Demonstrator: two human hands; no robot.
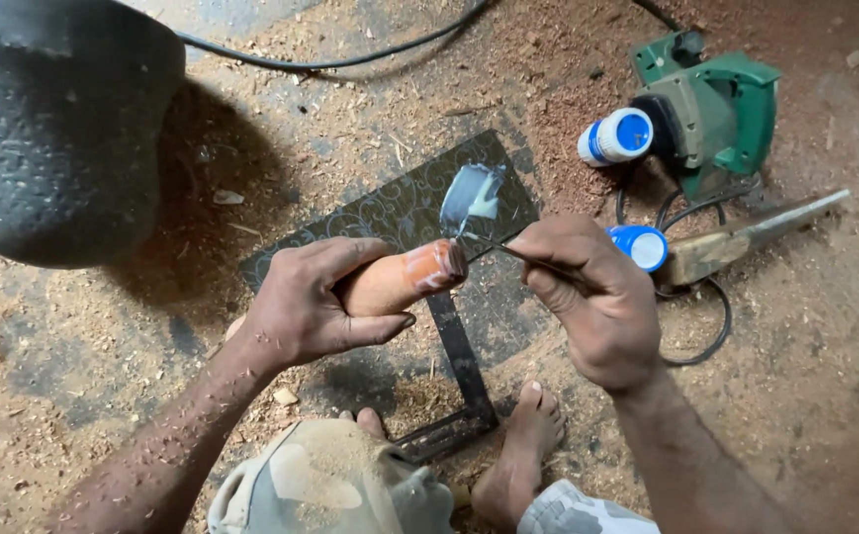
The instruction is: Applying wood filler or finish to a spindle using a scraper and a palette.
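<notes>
My left hand (306, 302) grips a turned wooden piece (400, 282), rounded and light brown, with an orange-red painted band at its end. My right hand (592, 292) pinches a thin stick or brush (494, 242) whose tip meets that painted end. Just beyond the tip, a blob of white paste (484, 203) lies on a shiny scrap on a dark patterned sheet (400, 203). A metal square (459, 371) lies under the hands on the sawdust floor.
Two white bottles with blue caps (617, 136) (642, 247) lie to the right, beside a green power tool (721, 114) with its black cord. A chisel-like wooden-handled tool (746, 237) lies near it. A dark rounded object (53, 129) fills the upper left. My bare feet (523, 450) rest below.
</notes>
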